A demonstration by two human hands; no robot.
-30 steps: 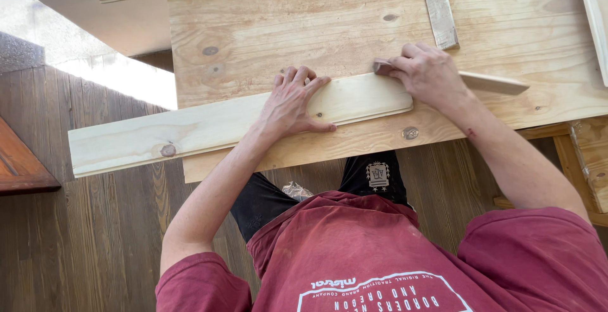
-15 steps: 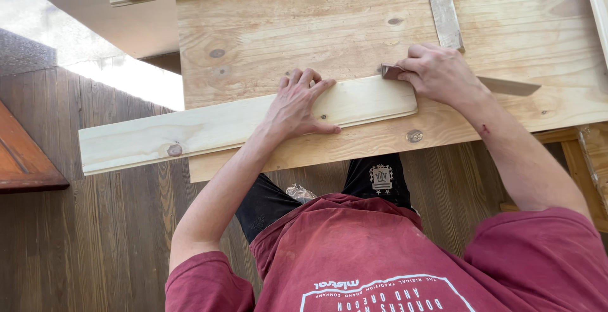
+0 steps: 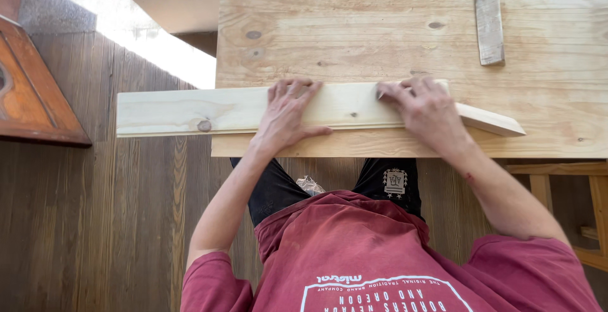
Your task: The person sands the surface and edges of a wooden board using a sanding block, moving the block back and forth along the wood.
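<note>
Head view: looking straight down on a plywood worktop (image 3: 380,27).
Board: a pale pine board (image 3: 221,109) lies along the near edge, its left end hanging out over the dark plank floor (image 3: 95,223).
Left hand (image 3: 285,112): flat and open, pressing down on the board's middle.
Right hand (image 3: 425,109): fingers curled over the board's right end; can't tell what's under them, if anything.
Other stuff: a thin wood strip (image 3: 489,120) pokes out right of that hand, and a grey weathered slat (image 3: 487,17) lies further back.
Containers: none that I can see.
</note>
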